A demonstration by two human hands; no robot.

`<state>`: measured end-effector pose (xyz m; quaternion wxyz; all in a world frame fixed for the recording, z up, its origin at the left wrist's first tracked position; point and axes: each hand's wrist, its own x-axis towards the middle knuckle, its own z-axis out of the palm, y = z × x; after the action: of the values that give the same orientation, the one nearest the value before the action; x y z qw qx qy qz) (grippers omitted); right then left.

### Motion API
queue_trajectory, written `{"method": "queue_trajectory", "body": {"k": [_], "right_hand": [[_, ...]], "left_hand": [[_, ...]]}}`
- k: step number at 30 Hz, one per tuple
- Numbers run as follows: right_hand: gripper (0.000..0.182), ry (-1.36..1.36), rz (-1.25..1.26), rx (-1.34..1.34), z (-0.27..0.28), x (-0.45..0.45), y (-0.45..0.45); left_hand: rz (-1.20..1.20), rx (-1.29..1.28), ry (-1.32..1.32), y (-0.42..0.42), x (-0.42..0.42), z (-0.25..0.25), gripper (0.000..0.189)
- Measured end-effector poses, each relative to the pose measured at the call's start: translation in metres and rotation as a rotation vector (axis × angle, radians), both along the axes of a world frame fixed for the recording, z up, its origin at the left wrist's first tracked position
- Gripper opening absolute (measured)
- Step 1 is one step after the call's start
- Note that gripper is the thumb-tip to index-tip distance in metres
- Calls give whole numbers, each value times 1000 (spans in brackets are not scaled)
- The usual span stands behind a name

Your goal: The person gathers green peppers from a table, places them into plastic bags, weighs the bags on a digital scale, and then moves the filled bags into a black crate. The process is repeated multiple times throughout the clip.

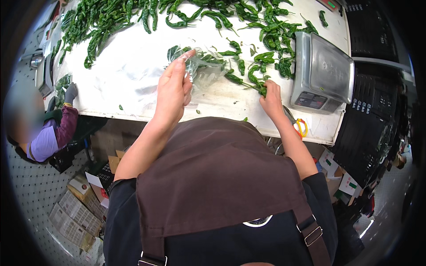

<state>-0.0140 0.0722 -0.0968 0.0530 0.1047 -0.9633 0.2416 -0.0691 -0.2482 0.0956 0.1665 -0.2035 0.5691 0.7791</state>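
My left hand (173, 84) grips the edge of a clear plastic bag (208, 74), thumb on top. Several green peppers show through the film inside it, near the bag's far side. On the right, my right hand (271, 96) has its fingertips closed on green chili peppers (262, 89) lying at the table's near side. How many it holds is hidden by the fingers. More loose peppers (264, 58) are scattered just beyond that hand, towards the scale. A large heap of wrinkled green peppers (100, 23) spreads along the far side of the white table (133, 96).
A digital scale (329, 68) with a metal pan stands at the table's right end. Scissors with red-yellow handles (301, 128) lie by my right forearm. At far left a gloved co-worker (50, 133) handles a bag of peppers. Black crates (369, 109) are stacked at right.
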Motion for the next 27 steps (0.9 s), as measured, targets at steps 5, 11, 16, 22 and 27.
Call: {"method": "queue_trajectory", "body": {"k": [5, 11, 16, 22, 27], "right_hand": [[54, -148, -71, 152, -7, -4, 2], [50, 27, 141, -26, 24, -26, -68], [50, -208, 230, 153, -15, -30, -102], [58, -554, -88, -358, 38, -3, -52], [60, -811, 78, -1022, 156, 16, -41]], "left_hand": [[-22, -19, 14, -3, 3, 1, 43], [-24, -81, 130, -2, 14, -15, 40], [-157, -183, 178, 9, 19, -18, 37], [-145, -214, 194, 9, 24, -25, 38], [-199, -294, 259, 22, 26, -30, 36]]}}
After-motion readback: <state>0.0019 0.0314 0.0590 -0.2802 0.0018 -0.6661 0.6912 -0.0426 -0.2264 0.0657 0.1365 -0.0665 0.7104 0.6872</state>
